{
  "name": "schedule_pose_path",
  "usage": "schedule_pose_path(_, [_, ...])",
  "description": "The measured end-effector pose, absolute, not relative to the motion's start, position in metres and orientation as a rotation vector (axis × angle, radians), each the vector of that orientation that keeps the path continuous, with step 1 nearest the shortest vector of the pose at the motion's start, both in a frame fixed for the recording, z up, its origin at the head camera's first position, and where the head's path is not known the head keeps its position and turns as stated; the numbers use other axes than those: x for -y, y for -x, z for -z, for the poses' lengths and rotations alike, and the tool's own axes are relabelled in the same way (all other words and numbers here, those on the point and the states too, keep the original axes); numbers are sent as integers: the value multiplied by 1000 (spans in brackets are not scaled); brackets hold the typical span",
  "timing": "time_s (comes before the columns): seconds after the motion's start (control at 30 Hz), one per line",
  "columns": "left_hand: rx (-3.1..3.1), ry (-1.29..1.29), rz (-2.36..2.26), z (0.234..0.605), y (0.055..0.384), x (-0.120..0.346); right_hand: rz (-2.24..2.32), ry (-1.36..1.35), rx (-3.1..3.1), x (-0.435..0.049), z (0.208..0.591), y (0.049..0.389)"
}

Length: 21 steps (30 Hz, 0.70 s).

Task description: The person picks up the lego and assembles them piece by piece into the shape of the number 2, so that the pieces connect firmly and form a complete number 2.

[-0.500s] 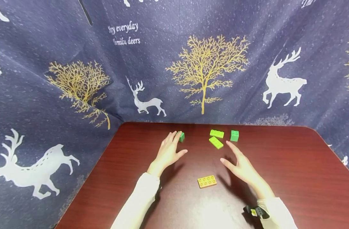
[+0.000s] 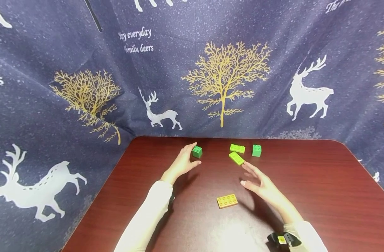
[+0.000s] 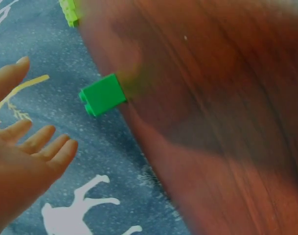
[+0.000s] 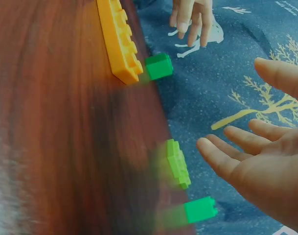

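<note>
My left hand (image 2: 181,163) hovers just left of a green toy brick (image 2: 197,151), fingers extended and thumb apart. In the left wrist view that green brick (image 3: 103,95) stands clear of the fingers. My right hand (image 2: 264,185) is held over the table with fingers spread and slightly bent, holding nothing. In the head view its fingertips come close to a lime-green flat brick (image 2: 236,158); whether they touch cannot be told there. The right wrist view shows a gap between the hand (image 4: 259,156) and the lime bricks (image 4: 177,164).
A second lime brick (image 2: 237,148) and another green brick (image 2: 256,150) sit toward the table's back edge. Nearer me lies a yellow-orange brick (image 2: 227,201) on the brown table (image 2: 312,182). A dark blue printed cloth (image 2: 166,70) hangs behind.
My left hand has shifted slightly left, uncovering the green brick. The right fingertips have moved slightly down and left, nearer the front lime brick. The bricks lie as before.
</note>
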<state>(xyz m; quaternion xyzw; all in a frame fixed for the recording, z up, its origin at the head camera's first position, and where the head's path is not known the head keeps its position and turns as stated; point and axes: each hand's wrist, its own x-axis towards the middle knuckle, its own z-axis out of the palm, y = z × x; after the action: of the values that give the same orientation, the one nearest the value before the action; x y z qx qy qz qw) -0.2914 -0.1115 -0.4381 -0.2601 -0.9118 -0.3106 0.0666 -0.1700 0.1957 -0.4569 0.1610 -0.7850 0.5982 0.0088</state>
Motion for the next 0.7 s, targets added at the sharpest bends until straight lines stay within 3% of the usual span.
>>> schedule_pose_path(0.7, [2732, 695, 1328, 453, 343, 118, -2328, -630, 2489, -188, 470, 167])
